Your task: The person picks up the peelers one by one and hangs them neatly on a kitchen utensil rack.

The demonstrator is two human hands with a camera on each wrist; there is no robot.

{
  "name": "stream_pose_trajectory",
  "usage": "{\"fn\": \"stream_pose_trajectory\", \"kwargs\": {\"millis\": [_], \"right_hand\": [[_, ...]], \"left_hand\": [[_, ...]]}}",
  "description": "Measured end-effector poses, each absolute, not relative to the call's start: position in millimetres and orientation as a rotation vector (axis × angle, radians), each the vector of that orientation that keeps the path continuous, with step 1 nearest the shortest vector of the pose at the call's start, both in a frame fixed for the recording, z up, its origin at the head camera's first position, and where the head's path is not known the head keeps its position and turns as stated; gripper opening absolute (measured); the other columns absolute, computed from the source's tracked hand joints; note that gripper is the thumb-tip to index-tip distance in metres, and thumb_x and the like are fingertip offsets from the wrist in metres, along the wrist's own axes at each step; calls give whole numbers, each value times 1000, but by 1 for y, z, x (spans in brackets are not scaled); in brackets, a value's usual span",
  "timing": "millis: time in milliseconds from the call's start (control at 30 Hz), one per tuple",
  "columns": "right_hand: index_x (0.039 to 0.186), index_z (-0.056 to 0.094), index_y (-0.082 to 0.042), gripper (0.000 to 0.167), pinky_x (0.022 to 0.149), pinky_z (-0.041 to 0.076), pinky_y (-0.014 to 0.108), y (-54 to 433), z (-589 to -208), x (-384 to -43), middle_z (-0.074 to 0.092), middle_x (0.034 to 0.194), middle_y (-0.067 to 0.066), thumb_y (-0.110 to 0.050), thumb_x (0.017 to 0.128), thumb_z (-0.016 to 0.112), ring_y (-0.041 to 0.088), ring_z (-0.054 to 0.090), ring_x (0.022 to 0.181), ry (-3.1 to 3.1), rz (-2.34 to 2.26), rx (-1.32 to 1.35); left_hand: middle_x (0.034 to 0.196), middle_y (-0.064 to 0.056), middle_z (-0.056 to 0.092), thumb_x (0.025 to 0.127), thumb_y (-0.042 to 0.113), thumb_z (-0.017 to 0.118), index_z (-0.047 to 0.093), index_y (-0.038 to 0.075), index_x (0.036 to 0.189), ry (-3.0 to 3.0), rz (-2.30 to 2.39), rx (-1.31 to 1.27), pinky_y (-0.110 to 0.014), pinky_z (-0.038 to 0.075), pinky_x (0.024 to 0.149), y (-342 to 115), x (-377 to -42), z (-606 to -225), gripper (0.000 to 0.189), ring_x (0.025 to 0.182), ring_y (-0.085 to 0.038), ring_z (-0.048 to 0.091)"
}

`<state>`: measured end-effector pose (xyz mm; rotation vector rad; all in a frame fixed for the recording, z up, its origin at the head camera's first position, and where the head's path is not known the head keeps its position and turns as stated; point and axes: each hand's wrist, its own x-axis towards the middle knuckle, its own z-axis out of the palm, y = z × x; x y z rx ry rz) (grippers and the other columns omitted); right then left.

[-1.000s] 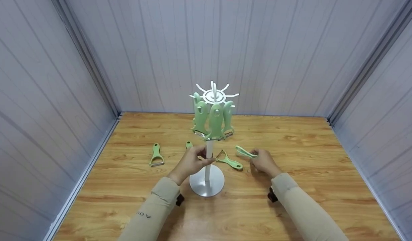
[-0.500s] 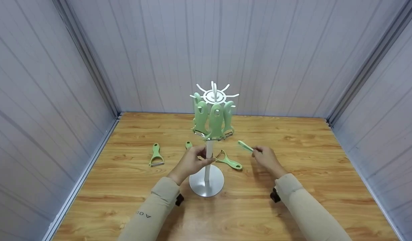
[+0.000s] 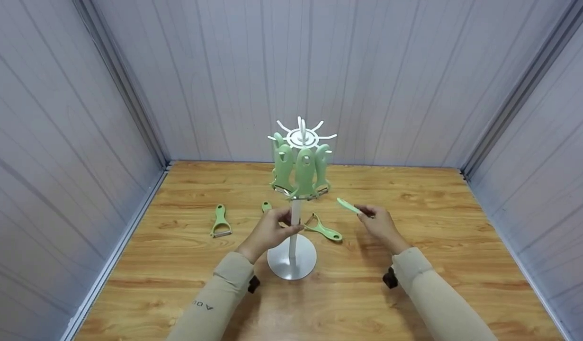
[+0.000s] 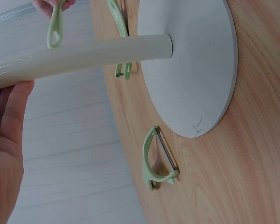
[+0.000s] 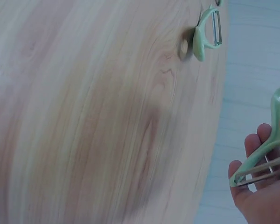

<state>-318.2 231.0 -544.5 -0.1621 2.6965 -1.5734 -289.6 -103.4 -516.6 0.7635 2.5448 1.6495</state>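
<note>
Green peeler [image 3: 350, 206] pinched in right grip [image 3: 380, 227], white pole [image 3: 296, 211] clasped in left grip [image 3: 271, 229]; probably at hanging step; next, guide handle [image 3: 344, 202] onto bare hook [image 3: 328, 137].

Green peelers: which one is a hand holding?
The peeler in the fingers of the right hand, raised above the table; the others hang on the stand or lie on that table.

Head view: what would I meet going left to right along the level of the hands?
Leftmost peeler, left hand gripping the white pole, peeler lying right of the pole, held peeler, right hand.
</note>
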Motion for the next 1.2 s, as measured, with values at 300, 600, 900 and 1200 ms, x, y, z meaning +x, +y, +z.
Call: {"fn": "stream_pose_trajectory", "kwargs": {"millis": [300, 600, 900, 1200], "right_hand": [[146, 64, 2, 38, 88, 55, 22, 226, -530, -315, 68, 138, 27, -4, 109, 62, 32, 68, 119, 2666, -1651, -219], [147, 65, -3, 38, 89, 56, 26, 220, -509, -310, 69, 140, 21, -8, 109, 64, 32, 68, 124, 2661, -1669, -214], [143, 68, -3, 38, 78, 55, 21, 214, -493, -308, 71, 136, 22, -4, 106, 68, 35, 69, 120, 2683, -1707, -260], [143, 68, -1, 38, 100, 57, 37, 208, -476, -303, 72, 135, 21, -5, 105, 69, 35, 68, 125, 2714, -1719, -317]], "left_hand": [[97, -6, 75, 100, 14, 80, 72, 4, 104, 2554, 1638, 785, -40, 62, 88, -104, -288, -516, 13, 93, -16, 71], [98, -6, 76, 102, 14, 78, 73, 6, 104, 2556, 1634, 780, -42, 62, 88, -104, -288, -518, 11, 94, -17, 70], [99, -6, 76, 101, 15, 79, 73, 6, 105, 2552, 1644, 795, -41, 62, 88, -104, -288, -517, 12, 94, -17, 70], [98, -7, 76, 100, 14, 80, 73, 3, 106, 2554, 1644, 787, -40, 62, 86, -103, -288, -518, 13, 93, -17, 71]]}}
